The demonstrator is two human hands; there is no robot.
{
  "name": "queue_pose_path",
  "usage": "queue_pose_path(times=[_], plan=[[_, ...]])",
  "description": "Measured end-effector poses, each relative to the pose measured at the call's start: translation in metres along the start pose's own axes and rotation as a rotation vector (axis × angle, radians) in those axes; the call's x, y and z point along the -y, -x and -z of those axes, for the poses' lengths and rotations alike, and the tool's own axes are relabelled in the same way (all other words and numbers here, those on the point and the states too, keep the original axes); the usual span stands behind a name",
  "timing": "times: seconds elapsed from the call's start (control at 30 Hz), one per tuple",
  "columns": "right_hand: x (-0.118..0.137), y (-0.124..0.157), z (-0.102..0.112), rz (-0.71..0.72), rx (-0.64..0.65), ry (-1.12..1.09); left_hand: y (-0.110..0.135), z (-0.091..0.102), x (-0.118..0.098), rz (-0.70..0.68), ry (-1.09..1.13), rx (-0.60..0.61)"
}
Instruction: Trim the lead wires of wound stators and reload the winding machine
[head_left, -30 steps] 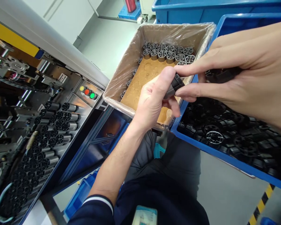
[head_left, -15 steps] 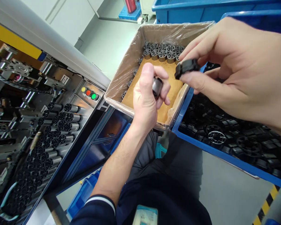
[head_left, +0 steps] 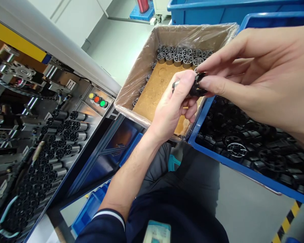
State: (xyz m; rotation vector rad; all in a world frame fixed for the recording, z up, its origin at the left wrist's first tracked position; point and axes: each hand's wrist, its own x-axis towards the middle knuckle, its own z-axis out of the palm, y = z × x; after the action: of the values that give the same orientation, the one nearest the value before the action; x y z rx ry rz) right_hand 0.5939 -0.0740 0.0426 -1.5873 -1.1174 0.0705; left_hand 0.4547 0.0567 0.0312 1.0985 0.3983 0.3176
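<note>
Above a plastic-lined cardboard box (head_left: 192, 30), the right hand (head_left: 263, 71) pinches a black slotted plastic ring (head_left: 199, 84) between its fingertips (head_left: 207, 82), against a metal cylinder (head_left: 176, 86) held in the left hand's (head_left: 171, 108) curled fingers (head_left: 191, 113). Both parts seem light and stiff; the ring's outer rim offers the surest hold.

Factory floor, a production workshop. Left of my left hand (head_left: 171, 108): an automated assembly machine (head_left: 53, 81), with a steel panel (head_left: 91, 109) carrying yellow, red and green indicator lamps (head_left: 97, 100) and rows of metal cylinders (head_left: 66, 141) racked along it. Right of my right hand (head_left: 258, 71): a blue plastic crate (head_left: 218, 158) of black moulded parts (head_left: 255, 145). Under both hands: a plastic-lined carton (head_left: 142, 77). Lower right: yellow-and-black hazard tape (head_left: 287, 219) on the floor.
</note>
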Motion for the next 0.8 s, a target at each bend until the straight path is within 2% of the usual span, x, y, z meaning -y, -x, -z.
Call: queue_pose_path(times=[0.2, 0.33, 0.47, 0.57, 0.7, 0.8], plan=[[0.009, 0.002, -0.010, 0.025, -0.047, -0.121, 0.001, 0.005, 0.004, -0.055, -0.058, 0.016], [0.010, 0.004, -0.011, -0.007, 0.040, -0.155, 0.000, 0.001, 0.010, -0.155, 0.011, -0.079], [0.011, 0.007, -0.008, -0.026, 0.055, -0.106, -0.001, -0.002, 0.011, -0.139, 0.113, -0.067], [0.013, 0.008, -0.007, -0.022, 0.044, -0.082, -0.001, 0.001, 0.010, -0.147, 0.069, -0.079], [0.013, 0.008, -0.008, -0.015, 0.033, -0.081, -0.002, 0.010, 0.014, -0.160, 0.029, -0.011], [0.011, 0.007, -0.007, 0.007, 0.009, -0.054, -0.004, 0.012, 0.016, -0.162, -0.021, -0.040]])
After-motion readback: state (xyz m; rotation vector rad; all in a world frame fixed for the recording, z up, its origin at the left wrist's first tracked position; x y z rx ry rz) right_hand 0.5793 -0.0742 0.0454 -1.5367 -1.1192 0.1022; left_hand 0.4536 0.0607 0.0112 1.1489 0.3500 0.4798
